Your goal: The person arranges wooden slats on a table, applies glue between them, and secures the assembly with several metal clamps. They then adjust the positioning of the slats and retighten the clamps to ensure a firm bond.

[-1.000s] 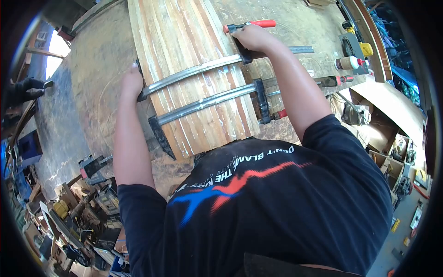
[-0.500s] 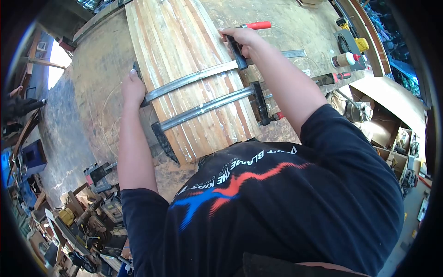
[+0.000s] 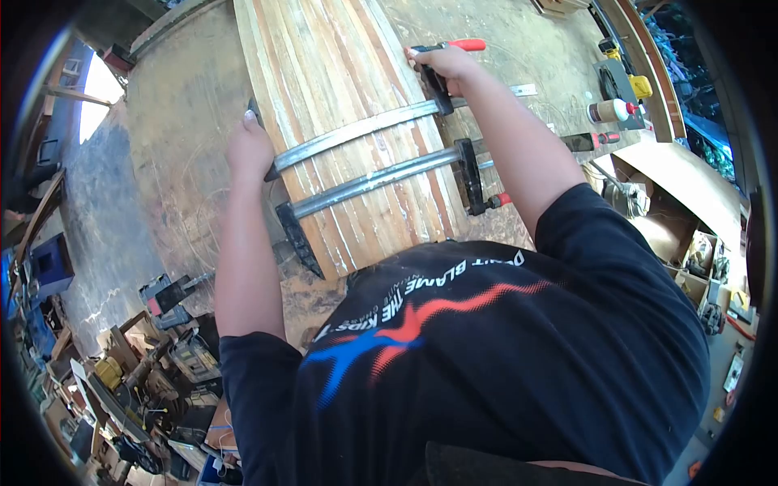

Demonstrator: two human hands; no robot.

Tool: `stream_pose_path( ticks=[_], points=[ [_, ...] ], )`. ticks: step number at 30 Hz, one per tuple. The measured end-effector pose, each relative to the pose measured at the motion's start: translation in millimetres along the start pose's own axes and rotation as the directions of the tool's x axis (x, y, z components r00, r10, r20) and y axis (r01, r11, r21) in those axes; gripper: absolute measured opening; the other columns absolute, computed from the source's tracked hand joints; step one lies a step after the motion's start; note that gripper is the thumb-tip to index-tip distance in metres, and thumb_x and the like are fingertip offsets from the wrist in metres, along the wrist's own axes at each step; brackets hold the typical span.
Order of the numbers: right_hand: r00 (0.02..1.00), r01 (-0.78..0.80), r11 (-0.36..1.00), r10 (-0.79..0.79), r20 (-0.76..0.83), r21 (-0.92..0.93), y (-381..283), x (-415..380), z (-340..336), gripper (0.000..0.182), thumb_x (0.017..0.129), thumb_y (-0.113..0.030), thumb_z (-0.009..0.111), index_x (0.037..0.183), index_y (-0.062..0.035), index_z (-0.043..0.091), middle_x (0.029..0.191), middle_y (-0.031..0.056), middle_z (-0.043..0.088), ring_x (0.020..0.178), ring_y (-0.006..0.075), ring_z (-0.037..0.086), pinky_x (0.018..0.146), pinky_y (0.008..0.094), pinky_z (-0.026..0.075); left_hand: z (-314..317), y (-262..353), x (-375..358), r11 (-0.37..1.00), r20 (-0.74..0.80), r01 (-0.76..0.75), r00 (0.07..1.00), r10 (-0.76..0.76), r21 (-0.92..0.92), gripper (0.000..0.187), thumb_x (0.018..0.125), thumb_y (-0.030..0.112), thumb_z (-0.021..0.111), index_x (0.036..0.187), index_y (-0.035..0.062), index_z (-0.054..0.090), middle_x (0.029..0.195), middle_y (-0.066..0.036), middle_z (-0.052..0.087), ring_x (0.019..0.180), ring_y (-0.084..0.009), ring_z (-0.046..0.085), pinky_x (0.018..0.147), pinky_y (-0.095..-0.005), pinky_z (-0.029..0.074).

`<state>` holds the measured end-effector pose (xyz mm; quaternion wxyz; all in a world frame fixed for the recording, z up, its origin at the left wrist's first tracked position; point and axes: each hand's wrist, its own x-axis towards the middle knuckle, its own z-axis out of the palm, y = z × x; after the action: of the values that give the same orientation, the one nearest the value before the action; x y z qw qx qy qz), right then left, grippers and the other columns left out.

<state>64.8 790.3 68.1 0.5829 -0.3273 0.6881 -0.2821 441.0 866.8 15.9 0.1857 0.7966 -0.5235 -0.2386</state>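
A panel of glued wooden strips (image 3: 324, 73) with whitish glue lines lies on the workbench (image 3: 174, 121). Two metal bar clamps cross it: the farther clamp (image 3: 356, 136) and the nearer clamp (image 3: 377, 180), whose dark jaws sit at the panel's edges. My left hand (image 3: 250, 150) is closed around the farther clamp's fixed jaw at the left edge. On the right, my right hand (image 3: 444, 66) grips the same clamp's sliding jaw, beside its red handle (image 3: 467, 44).
A glue bottle (image 3: 609, 111) with a red cap lies at the right, near a yellow and black tool (image 3: 639, 87). Another red-handled clamp (image 3: 596, 141) lies by my right forearm. One more clamp (image 3: 166, 298) is at the bench's left front. Tools crowd the lower left.
The panel, clamps and both hands appear slightly farther right in view, as does the bench's surroundings. Both hands keep their hold on the farther clamp.
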Motion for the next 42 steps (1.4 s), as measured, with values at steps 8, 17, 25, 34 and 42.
stream_pose_path(
  ticks=[8,17,25,34,42],
  points=[
    [0.999,-0.045,0.991,0.043,-0.020,-0.129,17.8,8.4,-4.2,0.026,0.098,-0.027,0.073,0.099,-0.0008,0.069,0.083,0.0091,0.068,0.069,0.0211,0.064,0.063,0.0398,0.053,0.3,-2.6,-4.7,0.996,0.042,0.044,0.998,-0.041,-0.074,0.059,0.110,0.043,0.034,0.124,-0.0035,0.066,0.124,-0.032,0.066,0.121,-0.0480,0.061,0.103,-0.0512,0.046],
    [0.969,0.174,0.953,-0.120,0.218,-0.248,12.4,-5.0,-61.5,0.027,0.102,-0.018,0.062,0.119,0.0014,0.068,0.102,0.0046,0.072,0.087,0.0132,0.068,0.079,0.0352,0.057,-7.3,9.4,-15.8,0.994,0.034,0.082,0.996,-0.080,-0.077,0.062,0.109,0.047,0.036,0.128,-0.0039,0.066,0.127,-0.030,0.067,0.123,-0.0445,0.062,0.104,-0.0482,0.046],
    [0.595,0.552,-0.273,-0.533,0.602,-0.788,-4.1,39.1,-134.0,0.046,0.090,-0.023,0.062,0.135,-0.0132,0.061,0.104,0.0134,0.075,0.100,0.0365,0.072,0.089,0.0470,0.057,0.8,-18.0,0.4,0.991,-0.076,0.118,0.991,-0.113,0.064,0.063,0.108,0.049,0.036,0.127,-0.0025,0.067,0.126,-0.033,0.065,0.124,-0.0473,0.060,0.106,-0.0500,0.044],
    [0.709,0.702,-0.064,-0.030,0.705,-0.709,-38.7,76.4,-117.4,0.028,0.085,-0.028,0.069,0.090,-0.0008,0.073,0.086,0.0199,0.074,0.078,0.0345,0.070,0.070,0.0485,0.054,-1.1,-1.4,-3.6,0.929,-0.044,0.187,0.982,-0.183,0.320,0.069,0.109,0.052,0.028,0.130,-0.0024,0.065,0.131,-0.031,0.063,0.125,-0.0457,0.059,0.107,-0.0514,0.044],
    [0.605,0.629,-0.198,-0.482,0.633,-0.752,-1.5,25.6,-114.0,0.030,0.089,-0.022,0.064,0.115,-0.0070,0.061,0.108,0.0206,0.071,0.101,0.0387,0.070,0.087,0.0495,0.055,-9.9,30.7,-26.4,0.973,-0.121,0.125,0.987,-0.103,0.195,0.053,0.108,0.039,0.037,0.116,-0.0026,0.069,0.118,-0.031,0.067,0.113,-0.0484,0.063,0.104,-0.0517,0.048]
  ],
)
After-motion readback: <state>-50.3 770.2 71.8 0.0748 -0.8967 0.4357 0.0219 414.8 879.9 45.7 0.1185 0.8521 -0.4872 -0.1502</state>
